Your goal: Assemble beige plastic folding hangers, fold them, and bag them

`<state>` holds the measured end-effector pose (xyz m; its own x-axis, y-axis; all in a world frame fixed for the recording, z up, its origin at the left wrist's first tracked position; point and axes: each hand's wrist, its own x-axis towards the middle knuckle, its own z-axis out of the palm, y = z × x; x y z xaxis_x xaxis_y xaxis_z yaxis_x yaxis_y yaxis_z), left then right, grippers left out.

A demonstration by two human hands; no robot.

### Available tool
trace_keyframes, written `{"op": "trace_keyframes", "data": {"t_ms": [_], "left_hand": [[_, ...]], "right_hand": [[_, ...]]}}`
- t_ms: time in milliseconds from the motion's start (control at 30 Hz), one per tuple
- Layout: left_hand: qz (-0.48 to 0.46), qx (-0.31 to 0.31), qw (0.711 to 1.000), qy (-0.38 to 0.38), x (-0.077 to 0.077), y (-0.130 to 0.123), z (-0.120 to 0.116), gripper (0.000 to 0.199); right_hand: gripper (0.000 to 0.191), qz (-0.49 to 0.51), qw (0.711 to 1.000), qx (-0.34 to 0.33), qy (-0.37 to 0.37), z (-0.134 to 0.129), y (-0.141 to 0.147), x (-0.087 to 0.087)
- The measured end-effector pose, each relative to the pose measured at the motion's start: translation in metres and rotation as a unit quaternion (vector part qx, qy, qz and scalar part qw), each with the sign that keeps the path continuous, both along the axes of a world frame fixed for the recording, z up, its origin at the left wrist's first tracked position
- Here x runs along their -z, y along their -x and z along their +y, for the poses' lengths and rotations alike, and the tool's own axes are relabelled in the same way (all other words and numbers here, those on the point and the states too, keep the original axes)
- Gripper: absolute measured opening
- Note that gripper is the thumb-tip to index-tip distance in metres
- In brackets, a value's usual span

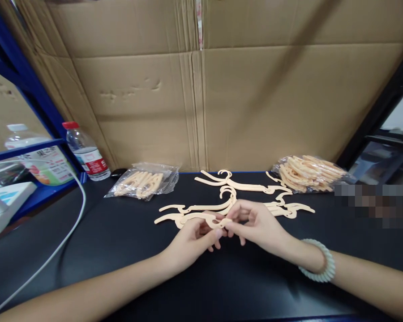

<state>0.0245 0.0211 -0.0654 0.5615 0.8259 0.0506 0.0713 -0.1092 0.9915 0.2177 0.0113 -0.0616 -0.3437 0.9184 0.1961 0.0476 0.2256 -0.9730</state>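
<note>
Brown cardboard (137,89), creased and with a vertical seam, stands as a wall beyond the hands, behind a smooth black tabletop (114,250). Blue framing (30,76) rises far left of the grip; dark framing (372,103) slants at the right. Between the two hands is a pale beige hanger piece (206,218): the left hand (191,241) pinches it between thumb and fingers, and the right hand (260,226) has its thumb and fingers closed on its right-hand end. Just beyond the grip lie loose beige hangers (204,208), some overlapping. Farther off are two clear bags of similar pieces, the left bag (143,182) and the fuller right bag (309,173). Left of the left bag, a red-capped bottle (89,154) wears a red-and-white label, its print too small to read. Beside it, a pale container (49,165) carries dark Chinese characters, not clearly legible. A white cable (72,232) curves left of the grip. A pale coiled band (326,261) circles the right wrist.
</note>
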Motion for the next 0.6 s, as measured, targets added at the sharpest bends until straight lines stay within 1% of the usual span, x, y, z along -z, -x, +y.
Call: {"op": "trace_keyframes", "data": {"t_ms": [33,100,167,200,233,267,300,333,367,400,433,500,600], "left_hand": [[-0.007,-0.008,1.000,-0.005,0.000,0.000,0.000,0.032],[-0.019,-0.024,0.999,-0.007,0.001,0.001,0.001,0.035],[-0.029,-0.040,0.999,0.004,0.001,0.002,0.002,0.036],[-0.034,-0.045,0.998,0.011,0.001,0.002,0.002,0.036],[-0.040,-0.049,0.998,0.020,0.001,0.003,0.002,0.036],[-0.044,-0.053,0.997,0.028,0.000,0.003,0.002,0.036],[-0.046,-0.056,0.997,0.037,0.000,0.003,0.002,0.036],[-0.046,-0.057,0.996,0.045,-0.001,0.004,0.002,0.037],[-0.045,-0.056,0.996,0.053,-0.002,0.004,0.002,0.037],[-0.045,-0.056,0.996,0.061,-0.002,0.004,0.002,0.037],[-0.046,-0.056,0.995,0.066,-0.003,0.004,0.002,0.036],[-0.051,-0.059,0.995,0.062,-0.003,0.005,0.003,0.035],[-0.057,-0.072,0.995,0.036,-0.001,0.008,0.004,0.030]], "right_hand": [[0.025,-0.019,1.000,-0.008,-0.002,-0.003,0.003,0.001],[0.025,-0.068,0.997,-0.015,-0.037,-0.003,0.002,-0.001],[0.023,-0.126,0.986,0.002,-0.110,0.005,-0.008,-0.005],[0.022,-0.158,0.974,0.023,-0.160,0.013,-0.017,-0.007],[0.021,-0.195,0.956,0.055,-0.213,0.022,-0.028,-0.009],[0.020,-0.234,0.926,0.102,-0.277,0.032,-0.041,-0.010],[0.019,-0.285,0.888,0.128,-0.338,0.044,-0.055,-0.010],[0.018,-0.342,0.852,0.141,-0.371,0.055,-0.069,-0.009],[0.019,-0.395,0.824,0.144,-0.379,0.065,-0.083,-0.007],[0.020,-0.432,0.806,0.151,-0.375,0.074,-0.095,-0.004],[0.020,-0.458,0.795,0.155,-0.367,0.082,-0.105,-0.001],[0.018,-0.490,0.784,0.150,-0.350,0.092,-0.118,0.005],[0.013,-0.502,0.785,0.137,-0.336,0.097,-0.121,0.011]]}}
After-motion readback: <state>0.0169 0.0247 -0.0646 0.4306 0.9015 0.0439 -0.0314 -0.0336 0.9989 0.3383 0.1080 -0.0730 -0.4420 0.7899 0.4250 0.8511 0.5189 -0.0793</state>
